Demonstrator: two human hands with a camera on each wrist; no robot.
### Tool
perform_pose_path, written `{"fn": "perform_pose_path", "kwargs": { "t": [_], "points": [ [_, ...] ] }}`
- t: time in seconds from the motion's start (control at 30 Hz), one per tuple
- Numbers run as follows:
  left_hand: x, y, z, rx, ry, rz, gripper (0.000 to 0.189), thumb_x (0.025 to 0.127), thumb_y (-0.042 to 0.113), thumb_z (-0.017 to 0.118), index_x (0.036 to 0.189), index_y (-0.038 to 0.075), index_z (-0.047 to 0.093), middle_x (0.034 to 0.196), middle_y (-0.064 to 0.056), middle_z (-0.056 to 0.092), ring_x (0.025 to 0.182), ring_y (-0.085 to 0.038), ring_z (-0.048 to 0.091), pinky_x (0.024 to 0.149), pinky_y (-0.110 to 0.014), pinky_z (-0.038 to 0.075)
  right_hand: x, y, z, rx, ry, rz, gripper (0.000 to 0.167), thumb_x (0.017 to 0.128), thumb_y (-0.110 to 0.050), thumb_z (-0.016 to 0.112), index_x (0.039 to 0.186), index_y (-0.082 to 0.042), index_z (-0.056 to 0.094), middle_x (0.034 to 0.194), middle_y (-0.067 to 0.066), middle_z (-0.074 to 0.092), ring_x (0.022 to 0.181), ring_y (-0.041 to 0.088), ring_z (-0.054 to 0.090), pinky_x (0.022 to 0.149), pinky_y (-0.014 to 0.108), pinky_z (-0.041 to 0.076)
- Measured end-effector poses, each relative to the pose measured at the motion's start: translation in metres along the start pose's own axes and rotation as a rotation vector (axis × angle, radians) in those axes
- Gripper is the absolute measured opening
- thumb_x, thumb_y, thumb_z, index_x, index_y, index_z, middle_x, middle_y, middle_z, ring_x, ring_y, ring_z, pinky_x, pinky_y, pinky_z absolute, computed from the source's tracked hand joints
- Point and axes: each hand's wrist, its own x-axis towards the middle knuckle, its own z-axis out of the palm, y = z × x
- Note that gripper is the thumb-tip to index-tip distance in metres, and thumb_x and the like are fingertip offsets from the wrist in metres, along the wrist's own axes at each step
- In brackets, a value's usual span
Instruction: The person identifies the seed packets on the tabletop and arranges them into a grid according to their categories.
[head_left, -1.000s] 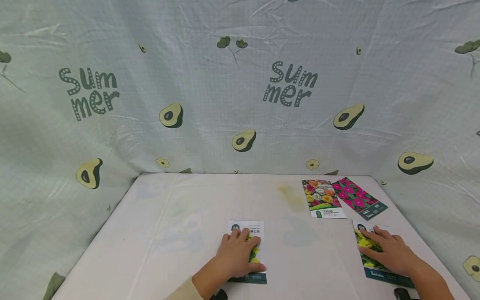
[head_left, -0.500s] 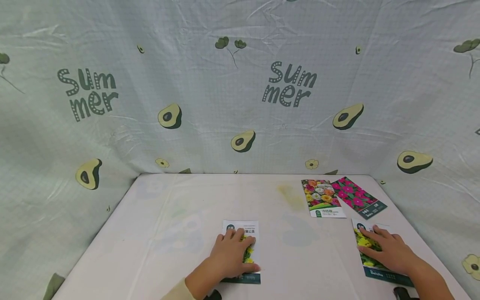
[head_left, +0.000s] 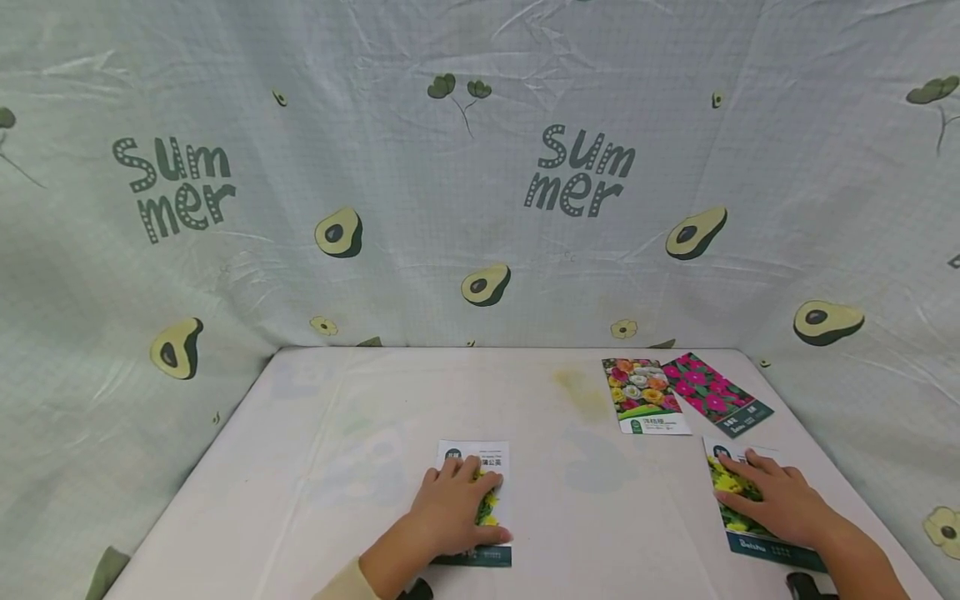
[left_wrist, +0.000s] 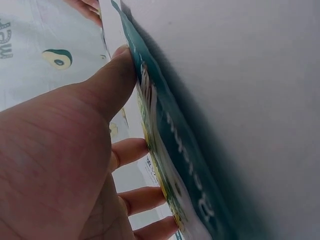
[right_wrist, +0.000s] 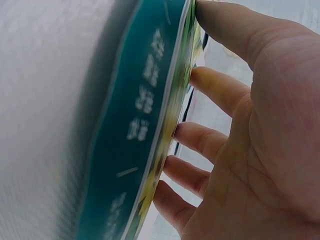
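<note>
Here you are with your left hand [head_left: 450, 508] flat over a yellow-flowered packet [head_left: 489, 508], fingers [left_wrist: 142, 200] spread, tips and thumb down on its printed face. That packet lies on the surface [head_left: 337, 492] right under your palm, white top edge and dark teal band showing past the hand. Over on the right, your right hand [head_left: 783, 504] rests on a second yellow packet [head_left: 741, 525], fingers apart again, tips touching the front; it lies slightly slanted beneath them.

Now the hard parts: both hands cover much of the flower pictures. In each wrist view the packet is seen nearly edge-on and runs out of frame, and the band's small lettering is too blurred to read. Black objects [head_left: 802, 586] by your wrists are cut off at the bottom edge.

Beyond your right hand, a rose-printed packet [head_left: 645, 396] lies just beside the second packet's top corner. A pink-flowered packet [head_left: 716, 393] slants off its right side; whether those two overlap or merely touch, you can't tell. Behind the surface hangs an avocado-patterned cloth [head_left: 405, 275].
</note>
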Motion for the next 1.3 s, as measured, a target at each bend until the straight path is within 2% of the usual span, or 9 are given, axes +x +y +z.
{"fn": "perform_pose_path", "kwargs": {
  "t": [0.3, 0.77, 1.3],
  "points": [
    [-0.003, -0.008, 0.002, 0.014, 0.015, 0.001, 0.079, 0.079, 0.078, 0.067, 0.144, 0.034, 0.056, 0.142, -0.004, 0.051, 0.125, -0.03, 0.047, 0.089, -0.051, 0.042, 0.001, 0.001, 0.0, 0.0, 0.003, -0.006, 0.097, 0.085, -0.075, 0.063, 0.15, -0.004, 0.047, 0.148, 0.043, 0.029, 0.117, 0.065, 0.036, 0.088, 0.073, 0.047],
    [-0.009, -0.017, 0.0, -0.008, 0.004, -0.012, 0.078, 0.08, 0.076, 0.069, 0.143, 0.032, 0.057, 0.143, -0.005, 0.051, 0.124, -0.031, 0.047, 0.088, -0.051, 0.041, 0.001, 0.001, 0.0, 0.0, 0.006, -0.012, 0.097, 0.084, -0.075, 0.063, 0.149, -0.004, 0.048, 0.147, 0.044, 0.031, 0.115, 0.064, 0.038, 0.088, 0.073, 0.047],
    [-0.01, -0.022, 0.001, -0.011, 0.008, -0.016, 0.079, 0.079, 0.077, 0.069, 0.144, 0.033, 0.057, 0.147, -0.006, 0.05, 0.127, -0.034, 0.047, 0.092, -0.056, 0.041, 0.001, 0.002, -0.001, 0.003, 0.0, -0.031, 0.098, 0.085, -0.076, 0.062, 0.15, -0.004, 0.047, 0.147, 0.044, 0.03, 0.114, 0.062, 0.039, 0.087, 0.069, 0.048]
  ]
}}
